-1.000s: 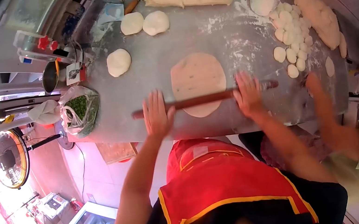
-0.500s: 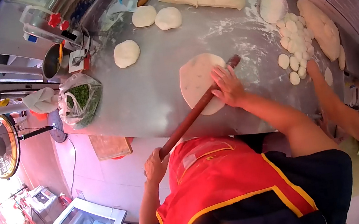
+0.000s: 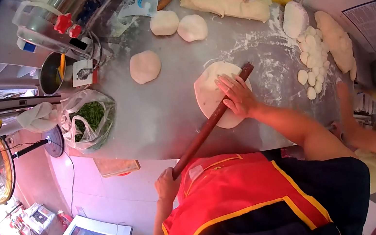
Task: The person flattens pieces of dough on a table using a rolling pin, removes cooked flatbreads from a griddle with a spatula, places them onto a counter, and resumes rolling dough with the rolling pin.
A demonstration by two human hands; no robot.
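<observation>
- left hand is gripping rolling pin past near edge of bench
- right hand is lying flat across pin
- dough sheet is lying underneath

Wears a red apron with yellow edges and a pale patch, over a dark shirt with short sleeves.
</observation>
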